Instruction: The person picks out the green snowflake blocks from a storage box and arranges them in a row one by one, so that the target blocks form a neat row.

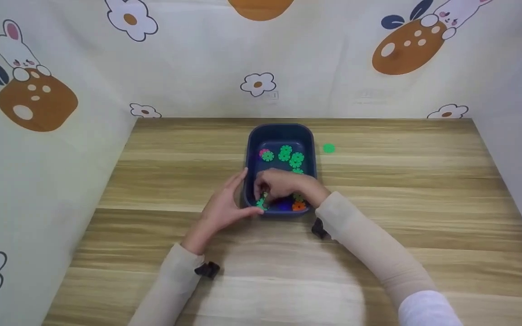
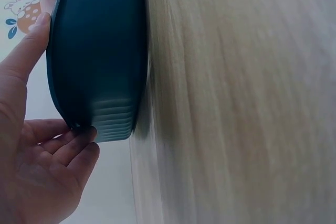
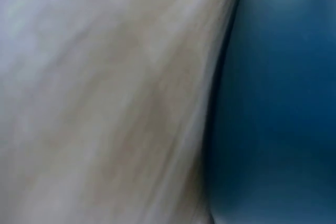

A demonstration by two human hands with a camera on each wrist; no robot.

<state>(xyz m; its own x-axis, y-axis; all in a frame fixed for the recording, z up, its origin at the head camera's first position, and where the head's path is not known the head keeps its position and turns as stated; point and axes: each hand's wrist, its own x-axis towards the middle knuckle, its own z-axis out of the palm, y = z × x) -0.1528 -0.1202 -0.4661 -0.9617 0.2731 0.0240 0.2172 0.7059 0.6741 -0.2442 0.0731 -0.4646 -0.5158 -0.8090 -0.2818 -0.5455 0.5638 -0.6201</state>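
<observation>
A dark blue rectangular bin (image 1: 281, 127) stands on the wooden table, with several green flower-shaped discs (image 1: 296, 159) on its floor. My left hand (image 1: 224, 206) holds the bin's near left corner, thumb on the front rim and fingers along the left side; the left wrist view shows this hand (image 2: 42, 156) against the bin's outer wall (image 2: 100, 45). Reaching into the bin, my right hand (image 1: 281, 183) has its fingers curled down at the near left, pinching a green disc (image 1: 265, 195). The right wrist view shows only the bin wall (image 3: 278, 98) and table, no hand.
An orange disc (image 1: 299, 206) lies in the bin's near right corner, and a pink disc (image 1: 263, 152) is partly under a green one farther back. Outside, a single green disc (image 1: 329, 148) lies right of the bin. A patterned wall (image 1: 315, 59) closes off the back.
</observation>
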